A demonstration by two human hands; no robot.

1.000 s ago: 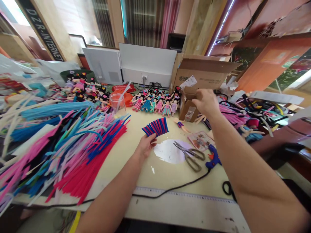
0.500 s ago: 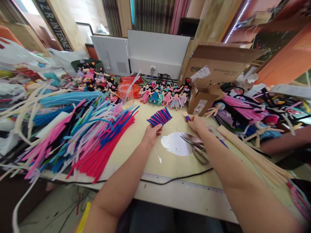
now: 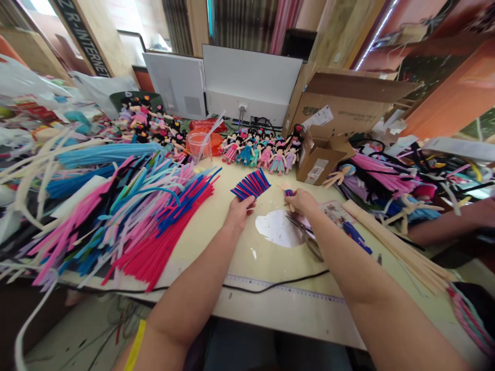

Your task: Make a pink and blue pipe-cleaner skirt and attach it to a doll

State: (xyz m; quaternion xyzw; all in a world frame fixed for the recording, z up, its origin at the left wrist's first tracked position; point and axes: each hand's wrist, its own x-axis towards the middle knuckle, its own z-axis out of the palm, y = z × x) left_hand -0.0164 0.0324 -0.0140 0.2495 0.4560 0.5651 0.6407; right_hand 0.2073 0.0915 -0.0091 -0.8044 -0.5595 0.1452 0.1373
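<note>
My left hand [image 3: 237, 212] pinches the lower edge of a fan-shaped panel of red and blue pipe cleaners [image 3: 252, 183], laid side by side in stripes. To its right, my right hand [image 3: 303, 201] is closed on a small doll body [image 3: 289, 192], beige with a blue and red wrapped middle; the fingers cover part of it. The panel and the body are apart, both above the table [image 3: 216, 234]. Below my right hand lie scissors [image 3: 299, 225], partly behind my forearm, over a white oval patch [image 3: 273, 230].
Loose pipe cleaners in many colours [image 3: 131, 206] heap up on the left. Finished dolls [image 3: 266, 152] line the back before a monitor [image 3: 251, 77]. Cardboard boxes [image 3: 323, 157], beige strips [image 3: 398, 245] and a blue piece [image 3: 356, 238] are on the right. A black cable [image 3: 270, 288] crosses the front.
My right hand has moved left with the doll body, closer to the striped panel. The panel has shifted slightly left. The blue piece at the right now shows more fully.
</note>
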